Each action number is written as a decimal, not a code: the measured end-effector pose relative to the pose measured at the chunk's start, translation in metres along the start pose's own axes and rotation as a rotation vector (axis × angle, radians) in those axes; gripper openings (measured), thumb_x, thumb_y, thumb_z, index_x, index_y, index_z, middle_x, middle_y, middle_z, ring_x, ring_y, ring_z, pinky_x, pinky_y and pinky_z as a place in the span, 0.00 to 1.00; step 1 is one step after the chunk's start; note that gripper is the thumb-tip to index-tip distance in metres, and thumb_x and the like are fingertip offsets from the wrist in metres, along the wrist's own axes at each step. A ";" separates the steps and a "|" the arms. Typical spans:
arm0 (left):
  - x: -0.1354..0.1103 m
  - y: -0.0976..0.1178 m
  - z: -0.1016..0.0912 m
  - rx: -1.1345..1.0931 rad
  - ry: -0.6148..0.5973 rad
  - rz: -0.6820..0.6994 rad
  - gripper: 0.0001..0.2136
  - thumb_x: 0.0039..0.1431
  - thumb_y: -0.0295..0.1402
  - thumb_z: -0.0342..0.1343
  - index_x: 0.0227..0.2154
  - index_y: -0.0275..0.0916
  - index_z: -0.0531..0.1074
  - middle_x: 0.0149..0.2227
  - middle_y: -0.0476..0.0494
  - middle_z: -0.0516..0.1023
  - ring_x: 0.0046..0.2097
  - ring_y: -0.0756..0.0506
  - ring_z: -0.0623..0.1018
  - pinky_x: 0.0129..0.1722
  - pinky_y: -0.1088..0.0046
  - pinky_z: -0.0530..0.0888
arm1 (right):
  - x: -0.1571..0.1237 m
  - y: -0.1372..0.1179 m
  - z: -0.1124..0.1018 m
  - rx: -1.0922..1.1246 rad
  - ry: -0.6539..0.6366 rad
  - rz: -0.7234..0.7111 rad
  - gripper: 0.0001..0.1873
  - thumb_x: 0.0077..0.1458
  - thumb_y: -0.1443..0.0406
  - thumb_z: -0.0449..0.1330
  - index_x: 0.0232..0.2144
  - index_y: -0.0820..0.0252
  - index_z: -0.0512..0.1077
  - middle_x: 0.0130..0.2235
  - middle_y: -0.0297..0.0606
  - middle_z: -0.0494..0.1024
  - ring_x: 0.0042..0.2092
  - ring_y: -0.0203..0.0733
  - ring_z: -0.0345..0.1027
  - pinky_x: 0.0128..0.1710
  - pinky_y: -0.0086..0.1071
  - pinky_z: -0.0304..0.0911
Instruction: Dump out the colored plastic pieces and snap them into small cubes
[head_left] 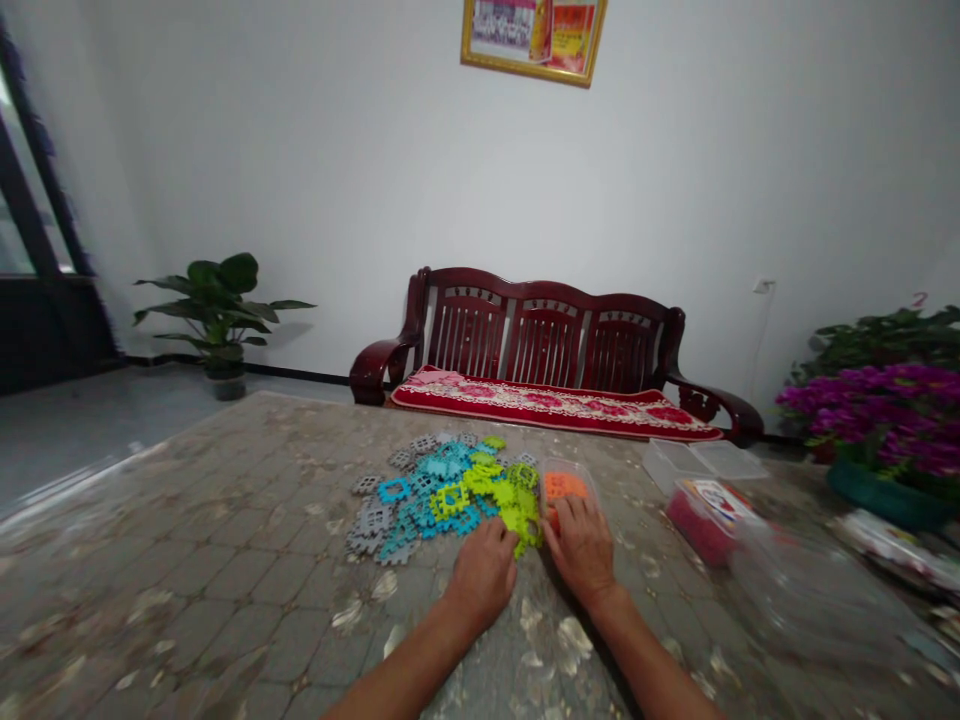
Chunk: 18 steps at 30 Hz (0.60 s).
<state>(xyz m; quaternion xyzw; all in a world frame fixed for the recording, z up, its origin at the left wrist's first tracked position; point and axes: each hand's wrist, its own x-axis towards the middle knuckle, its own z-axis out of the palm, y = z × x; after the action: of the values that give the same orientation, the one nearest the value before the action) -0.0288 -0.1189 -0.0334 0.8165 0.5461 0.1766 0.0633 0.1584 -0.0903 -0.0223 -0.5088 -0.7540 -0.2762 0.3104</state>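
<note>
At the near edge of the tile pile (420, 495) on the desk (225, 570), our left hand (484, 580) curls its fingers onto the green tiles (517, 508). Our right hand (581, 545), just right of the pile, lies against a clear tub (568, 484). We cannot tell whether either hand grips anything. We judge the tiles light, stiff and thin, best pinched by a notched edge.

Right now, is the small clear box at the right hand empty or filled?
Not empty: orange tiles lie inside the clear box, beside the right hand. How full, cannot tell.
</note>
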 end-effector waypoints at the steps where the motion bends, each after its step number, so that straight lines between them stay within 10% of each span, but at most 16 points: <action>1: 0.000 0.000 0.000 0.000 0.004 0.003 0.13 0.64 0.26 0.49 0.45 0.41 0.75 0.49 0.40 0.75 0.53 0.42 0.73 0.55 0.65 0.69 | 0.001 0.001 0.003 -0.026 0.015 -0.002 0.02 0.60 0.64 0.61 0.37 0.56 0.74 0.36 0.39 0.76 0.41 0.47 0.64 0.44 0.37 0.56; 12: 0.001 0.000 0.001 0.010 0.042 0.008 0.12 0.62 0.26 0.50 0.44 0.40 0.76 0.47 0.39 0.76 0.53 0.41 0.74 0.55 0.64 0.71 | -0.005 0.014 0.001 -0.057 0.128 -0.089 0.18 0.68 0.65 0.54 0.25 0.55 0.73 0.27 0.36 0.73 0.34 0.42 0.63 0.40 0.36 0.53; 18: 0.000 -0.002 0.002 -0.056 0.146 0.152 0.31 0.57 0.23 0.52 0.65 0.41 0.62 0.65 0.36 0.68 0.64 0.39 0.69 0.64 0.57 0.66 | -0.006 0.017 -0.001 0.036 0.188 -0.040 0.18 0.70 0.63 0.51 0.27 0.56 0.72 0.28 0.36 0.72 0.33 0.42 0.63 0.39 0.34 0.54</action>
<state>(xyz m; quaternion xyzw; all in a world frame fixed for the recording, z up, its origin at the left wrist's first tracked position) -0.0300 -0.1173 -0.0360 0.8383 0.4807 0.2551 0.0324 0.1764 -0.0884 -0.0244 -0.4598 -0.7363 -0.3154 0.3834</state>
